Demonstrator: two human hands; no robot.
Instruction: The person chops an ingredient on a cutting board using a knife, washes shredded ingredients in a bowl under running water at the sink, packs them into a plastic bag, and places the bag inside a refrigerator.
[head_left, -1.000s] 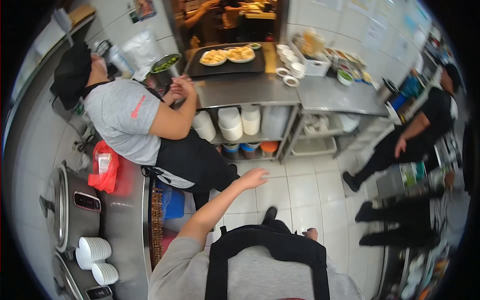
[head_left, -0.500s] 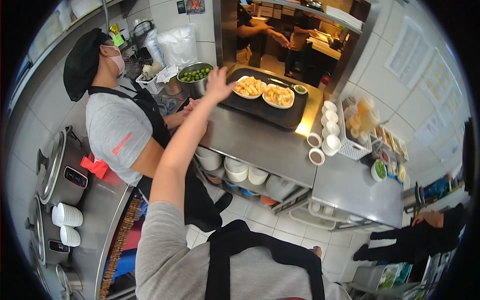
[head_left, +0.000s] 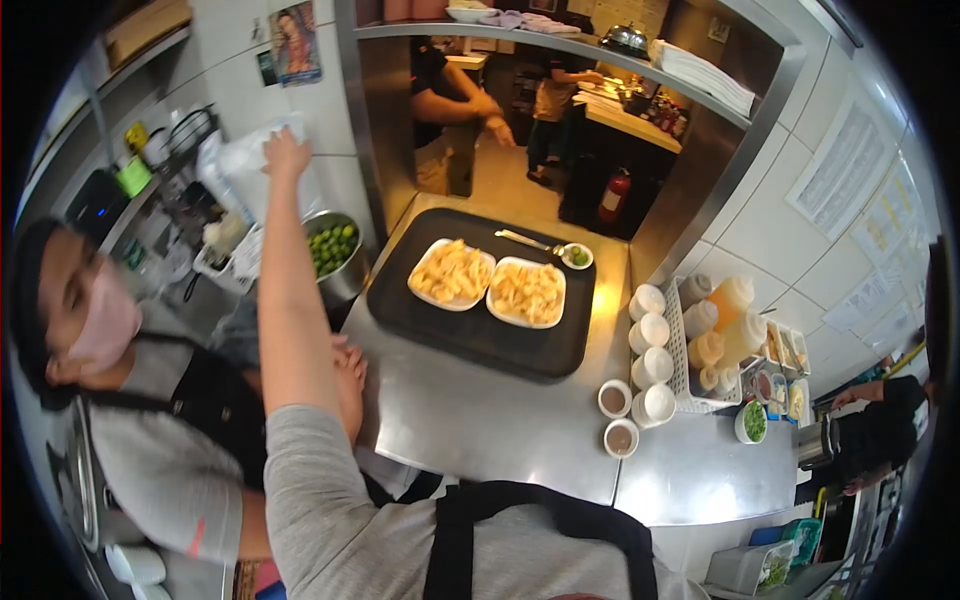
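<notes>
Left grip [head_left: 287, 153] reaches to the whitish, crumpled, glossy plastic bag [head_left: 238, 162].

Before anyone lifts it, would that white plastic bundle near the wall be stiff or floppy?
Probably floppy: the white plastic bundle looks soft and crinkled beside the left hand. Its thin, filmy look suggests lightness for its size, and its smooth sheen may make it slippery.

The bag [head_left: 235, 165] at the left hand [head_left: 287, 153] was thin, creased plastic; right of that hand, the pot [head_left: 350, 278] was shiny metal; the tray [head_left: 450, 343] beyond it, smooth, matt; the counter [head_left: 450, 410], glossy metal.
</notes>
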